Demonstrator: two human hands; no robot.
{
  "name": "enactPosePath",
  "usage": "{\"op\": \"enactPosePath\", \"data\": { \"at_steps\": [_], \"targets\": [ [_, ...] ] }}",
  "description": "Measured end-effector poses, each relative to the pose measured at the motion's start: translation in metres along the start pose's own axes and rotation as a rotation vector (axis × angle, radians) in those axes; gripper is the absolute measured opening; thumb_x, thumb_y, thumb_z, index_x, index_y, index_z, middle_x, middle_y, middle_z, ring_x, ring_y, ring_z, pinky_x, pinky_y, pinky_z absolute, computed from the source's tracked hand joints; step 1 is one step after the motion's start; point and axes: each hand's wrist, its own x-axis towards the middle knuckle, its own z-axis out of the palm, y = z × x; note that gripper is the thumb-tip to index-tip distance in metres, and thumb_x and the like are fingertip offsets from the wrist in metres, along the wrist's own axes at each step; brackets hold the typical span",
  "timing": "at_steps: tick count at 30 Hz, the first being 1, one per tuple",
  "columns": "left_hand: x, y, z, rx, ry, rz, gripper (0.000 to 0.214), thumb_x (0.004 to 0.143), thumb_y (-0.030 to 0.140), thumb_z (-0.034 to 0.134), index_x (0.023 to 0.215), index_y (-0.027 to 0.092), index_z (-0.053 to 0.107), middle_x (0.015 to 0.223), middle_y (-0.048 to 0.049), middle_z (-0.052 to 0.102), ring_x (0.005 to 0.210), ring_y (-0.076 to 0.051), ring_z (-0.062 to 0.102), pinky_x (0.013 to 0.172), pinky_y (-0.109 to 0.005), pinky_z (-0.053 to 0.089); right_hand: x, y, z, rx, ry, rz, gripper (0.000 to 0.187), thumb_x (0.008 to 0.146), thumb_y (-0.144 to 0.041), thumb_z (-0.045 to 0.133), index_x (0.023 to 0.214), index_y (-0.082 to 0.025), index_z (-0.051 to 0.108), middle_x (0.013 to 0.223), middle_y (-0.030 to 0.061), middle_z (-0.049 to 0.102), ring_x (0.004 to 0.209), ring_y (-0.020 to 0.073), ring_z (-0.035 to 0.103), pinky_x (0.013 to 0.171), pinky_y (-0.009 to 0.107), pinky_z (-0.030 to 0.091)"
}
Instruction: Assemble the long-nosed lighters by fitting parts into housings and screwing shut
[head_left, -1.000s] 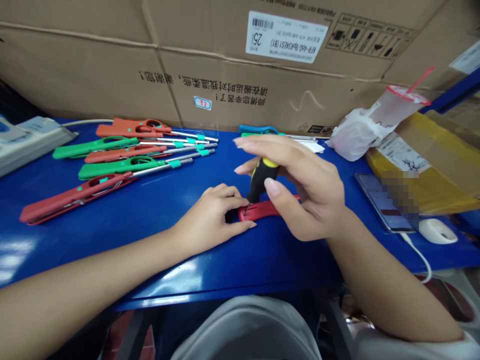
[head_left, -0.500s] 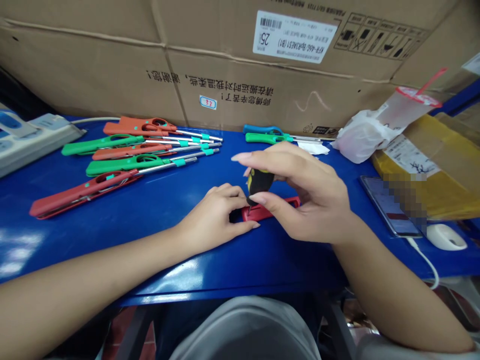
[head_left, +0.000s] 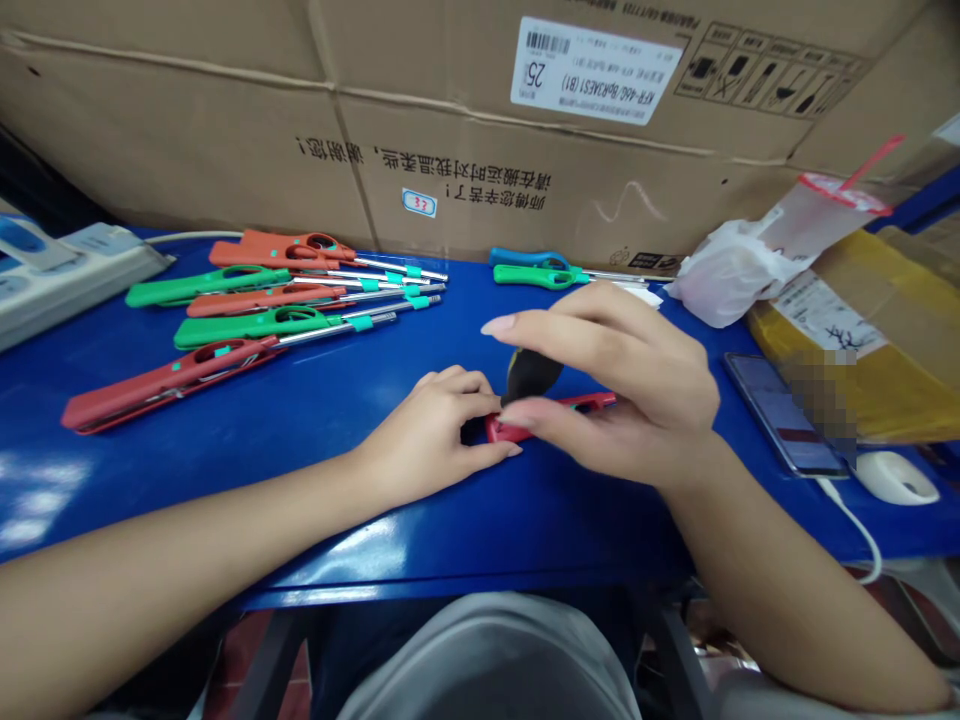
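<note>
My right hand holds a stubby screwdriver by its dark handle, thumb in front and fingers curled behind. The screwdriver stands tilted above one end of a red utility lighter lying on the blue table; its tip is hidden behind my thumb. My left hand rests on the table with thumb and fingers closed about the left end of that lighter. Much of the lighter's middle is covered by my right hand.
Several long-necked lighters in red, orange and green lie at the left. Blue and green lighters lie behind my right hand. A power strip, a bagged drink cup, a phone and a white mouse-like object sit around. A large carton stands behind.
My right hand has shifted slightly right and turned, with the screwdriver's handle rotated and leaning more to the right. The left hand still grips the lighter in nearly the same place.
</note>
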Motion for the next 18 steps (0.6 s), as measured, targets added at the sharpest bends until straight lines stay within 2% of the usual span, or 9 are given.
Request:
{"op": "enactPosePath", "data": {
  "at_steps": [3,5,7,9,13,15,18],
  "targets": [
    [-0.0002,-0.0003,0.0002,0.006,0.007,0.027,0.017,0.093,0.038,0.073,0.101,0.023,0.075,0.097,-0.0032,0.07,0.095,-0.023,0.063,0.085,-0.038,0.048,0.0007,-0.0021,-0.0033,0.082,-0.103,0.049,0.031,0.104,-0.028,0.052,0.132,-0.023,0.064,0.117,0.007,0.072,0.11,0.0231,0.07,0.096,0.045,0.061],
    [-0.0003,-0.0011,0.0006,0.005,0.018,0.033,0.017,0.092,0.038,0.074,0.1,0.023,0.075,0.097,-0.003,0.07,0.095,-0.023,0.063,0.086,-0.039,0.047,-0.0001,-0.0025,-0.0035,0.077,-0.062,0.087,0.028,0.102,-0.028,0.057,0.128,-0.025,0.066,0.113,0.0057,0.073,0.105,0.0229,0.071,0.095,0.046,0.061],
    [-0.0002,-0.0018,0.0009,0.0,0.013,0.015,0.019,0.091,0.037,0.075,0.103,0.023,0.074,0.098,-0.0028,0.069,0.094,-0.023,0.062,0.086,-0.039,0.047,-0.0008,-0.0025,-0.0029,0.019,0.023,0.111,0.023,0.097,-0.031,0.066,0.12,-0.026,0.07,0.1,0.004,0.073,0.097,0.023,0.072,0.09,0.046,0.063],
    [-0.0001,-0.0021,0.0009,0.004,0.01,0.009,0.02,0.091,0.037,0.075,0.105,0.023,0.074,0.098,-0.0028,0.068,0.092,-0.023,0.062,0.085,-0.039,0.047,-0.0004,-0.0029,-0.0038,-0.011,0.045,0.118,0.022,0.096,-0.032,0.068,0.117,-0.027,0.071,0.098,0.0044,0.071,0.098,0.024,0.071,0.088,0.046,0.064],
    [-0.0004,-0.0018,0.0003,0.013,0.011,0.044,0.02,0.092,0.039,0.074,0.104,0.023,0.075,0.1,-0.0041,0.07,0.097,-0.025,0.062,0.09,-0.042,0.047,0.0021,-0.004,-0.0084,0.111,-0.108,0.107,0.031,0.102,-0.022,0.054,0.13,-0.024,0.066,0.119,0.0073,0.072,0.111,0.0237,0.07,0.096,0.046,0.061],
    [-0.0004,-0.0013,0.0002,0.005,0.004,0.033,0.019,0.092,0.038,0.075,0.104,0.023,0.075,0.1,-0.0037,0.07,0.098,-0.024,0.062,0.09,-0.041,0.048,0.0026,-0.0035,-0.0087,0.121,-0.085,0.087,0.028,0.1,-0.02,0.059,0.127,-0.023,0.068,0.113,0.0062,0.075,0.105,0.0217,0.072,0.092,0.042,0.062],
    [-0.0002,-0.0008,0.0005,-0.011,0.006,0.004,0.018,0.09,0.036,0.076,0.101,0.021,0.074,0.098,-0.0031,0.069,0.094,-0.023,0.061,0.086,-0.039,0.048,0.0023,-0.0015,-0.0074,0.019,0.031,0.064,0.022,0.093,-0.027,0.073,0.116,-0.024,0.072,0.096,0.0043,0.073,0.092,0.021,0.072,0.083,0.039,0.064]
  ]
}}
